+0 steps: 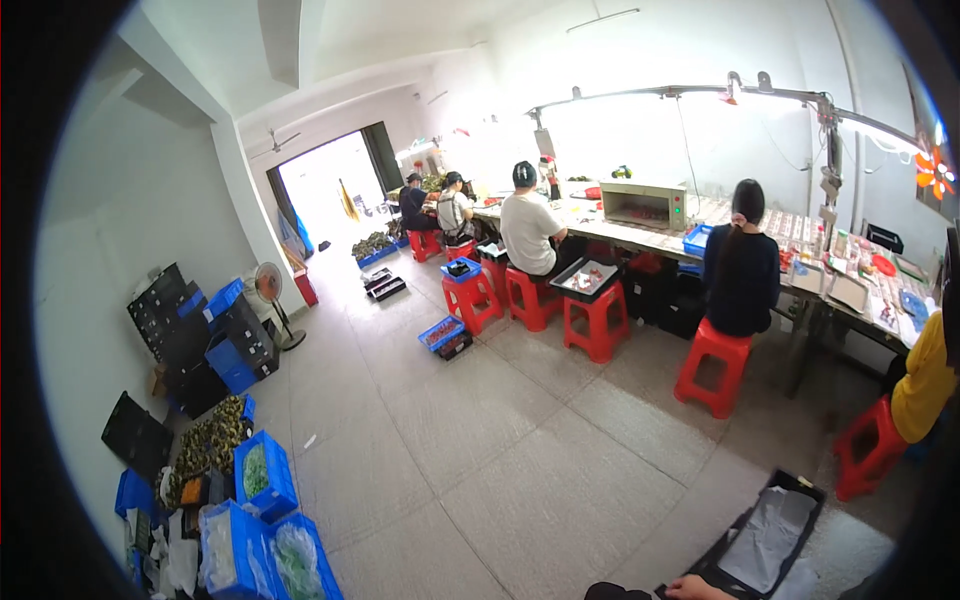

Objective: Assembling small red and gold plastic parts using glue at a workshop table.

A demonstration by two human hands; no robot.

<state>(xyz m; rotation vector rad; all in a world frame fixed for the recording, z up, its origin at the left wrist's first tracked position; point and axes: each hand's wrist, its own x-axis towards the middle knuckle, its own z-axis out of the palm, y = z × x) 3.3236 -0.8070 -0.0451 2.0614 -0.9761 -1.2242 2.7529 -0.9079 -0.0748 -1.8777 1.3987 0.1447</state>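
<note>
My right hand shows at the lower edge, partly cut off, with its fingers curled at the near left corner of a long black tray. A crumpled pale sheet that looks like plastic or paper lines the inside of this tray. Whether the tray rests on the floor or is held up, I cannot tell. A rounded black shape beside the hand is mostly out of the picture. Of my left hand nothing shows.
Several people sit along a long workbench on the right. Red stools stand by it, one under a black tray of parts. Blue crates, stacked black boxes and a standing fan line the left wall. Small bins sit mid-floor.
</note>
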